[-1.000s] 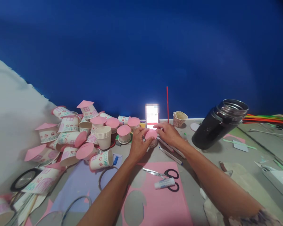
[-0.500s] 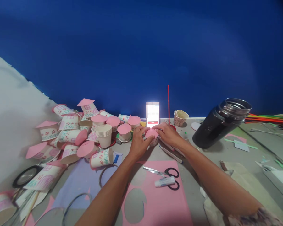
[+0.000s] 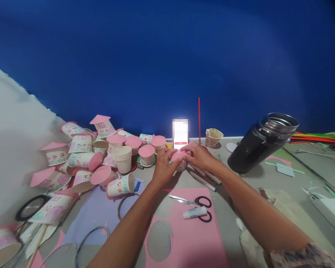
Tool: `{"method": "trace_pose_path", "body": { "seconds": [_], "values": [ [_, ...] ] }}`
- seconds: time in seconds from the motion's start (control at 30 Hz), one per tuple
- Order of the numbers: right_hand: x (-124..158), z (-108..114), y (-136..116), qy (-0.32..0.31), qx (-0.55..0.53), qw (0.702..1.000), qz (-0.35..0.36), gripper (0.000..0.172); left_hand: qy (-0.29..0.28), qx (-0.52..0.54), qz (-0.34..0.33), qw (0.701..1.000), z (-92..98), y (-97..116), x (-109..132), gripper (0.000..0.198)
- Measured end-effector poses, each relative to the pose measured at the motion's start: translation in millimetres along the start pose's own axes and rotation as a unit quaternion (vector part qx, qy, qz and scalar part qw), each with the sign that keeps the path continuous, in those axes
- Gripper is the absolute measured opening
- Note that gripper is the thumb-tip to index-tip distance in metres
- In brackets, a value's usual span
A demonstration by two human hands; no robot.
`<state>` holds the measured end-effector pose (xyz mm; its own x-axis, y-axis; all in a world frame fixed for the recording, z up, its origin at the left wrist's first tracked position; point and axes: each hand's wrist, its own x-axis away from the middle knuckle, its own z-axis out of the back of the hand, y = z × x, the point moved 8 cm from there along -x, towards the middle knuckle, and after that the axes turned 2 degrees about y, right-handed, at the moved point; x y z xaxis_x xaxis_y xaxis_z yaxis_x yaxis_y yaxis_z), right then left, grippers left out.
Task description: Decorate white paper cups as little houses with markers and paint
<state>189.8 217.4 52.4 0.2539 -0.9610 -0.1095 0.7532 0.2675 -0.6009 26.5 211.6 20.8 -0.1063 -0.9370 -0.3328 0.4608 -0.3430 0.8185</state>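
Note:
In front of the lit phone (image 3: pixel 180 133), a small paper cup with a pink paper roof (image 3: pixel 179 155) stands between my hands. Its patterned side shows only in a narrow strip under the roof. My left hand (image 3: pixel 164 166) grips it from the left, thumb and fingers on the roof's edge. From the right, my right hand (image 3: pixel 200 155) presses its fingertips on the same pink roof. Nearer to me, scissors (image 3: pixel 203 202) and a white glue tube (image 3: pixel 195 212) lie on a pink sheet (image 3: pixel 195 242) with round holes cut out.
Several decorated paper cups with pink roofs (image 3: pixel 80 160) are heaped at left, beside a stack of plain cups (image 3: pixel 122 158). A tilted black flask (image 3: pixel 257 149) is at right. Markers (image 3: pixel 202 181) lie by my right hand, and a crumpled cloth (image 3: pixel 284 219) lies nearer right.
The right hand's fingers have shifted slightly round the right edge of the pink roof. The left hand stays nearly the same, and the view has moved a little.

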Motion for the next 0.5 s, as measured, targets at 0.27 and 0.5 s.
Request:
{"method": "trace_pose_path", "body": {
  "seconds": [0.27, 0.5],
  "values": [
    [-0.6, 2.8, 0.9, 0.005, -0.001, 1.000, 0.010, 0.037, 0.007, -0.027, -0.020, 0.999, 2.4, 6.9, 0.9, 0.036],
    [1.6, -1.7, -0.9, -0.014, 0.014, 1.000, 0.023, 0.034, 0.010, -0.035, -0.017, 0.999, 2.2, 4.5, 0.9, 0.034]
  ]
}}
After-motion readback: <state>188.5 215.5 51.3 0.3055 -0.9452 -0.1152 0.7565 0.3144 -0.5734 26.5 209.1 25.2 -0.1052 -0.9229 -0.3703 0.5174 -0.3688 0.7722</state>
